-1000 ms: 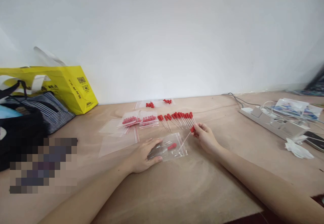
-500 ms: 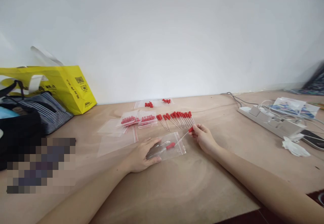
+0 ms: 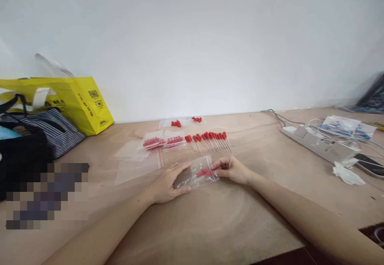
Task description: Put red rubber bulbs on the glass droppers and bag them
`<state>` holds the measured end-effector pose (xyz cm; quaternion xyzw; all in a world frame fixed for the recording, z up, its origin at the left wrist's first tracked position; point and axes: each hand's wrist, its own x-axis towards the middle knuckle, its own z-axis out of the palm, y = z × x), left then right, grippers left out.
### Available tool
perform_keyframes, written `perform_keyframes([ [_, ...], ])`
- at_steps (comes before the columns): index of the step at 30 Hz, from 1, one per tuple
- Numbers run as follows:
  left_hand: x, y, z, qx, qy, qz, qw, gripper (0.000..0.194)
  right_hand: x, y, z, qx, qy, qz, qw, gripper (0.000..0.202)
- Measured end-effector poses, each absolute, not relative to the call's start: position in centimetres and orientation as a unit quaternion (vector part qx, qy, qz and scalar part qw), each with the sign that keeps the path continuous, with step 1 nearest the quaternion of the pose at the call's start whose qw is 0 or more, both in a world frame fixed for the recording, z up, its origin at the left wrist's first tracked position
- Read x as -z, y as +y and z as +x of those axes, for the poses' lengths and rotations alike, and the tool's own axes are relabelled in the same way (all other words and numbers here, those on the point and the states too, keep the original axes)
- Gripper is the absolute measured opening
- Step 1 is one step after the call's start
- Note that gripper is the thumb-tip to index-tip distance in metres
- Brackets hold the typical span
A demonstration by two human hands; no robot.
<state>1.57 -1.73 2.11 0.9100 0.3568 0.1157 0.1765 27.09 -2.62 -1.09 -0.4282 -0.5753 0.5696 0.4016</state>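
A clear zip bag [image 3: 195, 180] lies flat on the table with a red-bulbed dropper [image 3: 201, 172] inside. My left hand [image 3: 171, 183] rests on the bag's left end, thumb and fingers spread. At the bag's open right end, my right hand [image 3: 229, 170] pinches a second dropper [image 3: 209, 173] by its red bulb, its tube inside the bag. Behind the hands, several red-bulbed droppers [image 3: 214, 136] lie in a row, bulbs towards the wall. To their left are filled bags [image 3: 151, 141] and flat, unfilled bags [image 3: 136, 171].
More bags with red bulbs [image 3: 176, 124] lie near the wall. A yellow bag [image 3: 85, 105], a striped bag [image 3: 64, 127] and a black bag [image 3: 27, 153] stand at left. On the right are a power strip [image 3: 318, 143], cables, a crumpled tissue [image 3: 348, 173] and a phone [image 3: 370, 164].
My right hand has moved left and towards me, carrying the dropper from beside the row into the bag's open end. My left hand has stayed in place on the bag.
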Motion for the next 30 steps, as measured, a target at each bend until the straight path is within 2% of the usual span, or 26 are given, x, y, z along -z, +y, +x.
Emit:
perform_keyframes([
  [5, -2.0, -1.6, 1.6, -0.122, 0.355, 0.909, 0.182, 0.06, 1.2, -2.2, 26.2, -0.554, -0.636, -0.401, 0.359, 0.026],
  [11, -1.9, -1.5, 1.5, -0.119, 0.356, 0.91, 0.174, 0.061, 1.4, -1.7, 24.8, -0.438, -0.644, -0.467, 0.418, 0.023],
  [17, -2.0, -1.7, 1.5, -0.108, 0.364, 0.909, 0.173, 0.062, 1.0, -0.7, 26.2, -0.457, -0.694, -0.444, 0.337, 0.014],
  [23, -1.8, -1.7, 1.3, -0.105, 0.369, 0.907, 0.171, 0.063, -1.1, 3.7, 26.0, -0.211, -0.651, -0.641, 0.347, 0.006],
  [26, -1.8, -1.6, 1.3, -0.107, 0.365, 0.908, 0.173, 0.063, -1.9, 6.0, 23.8, -0.169, -0.647, -0.667, 0.328, 0.006],
  [30, -1.9, -1.7, 1.2, -0.102, 0.364, 0.91, 0.173, 0.062, -2.0, 8.4, 20.8, -0.139, -0.638, -0.702, 0.283, 0.019],
])
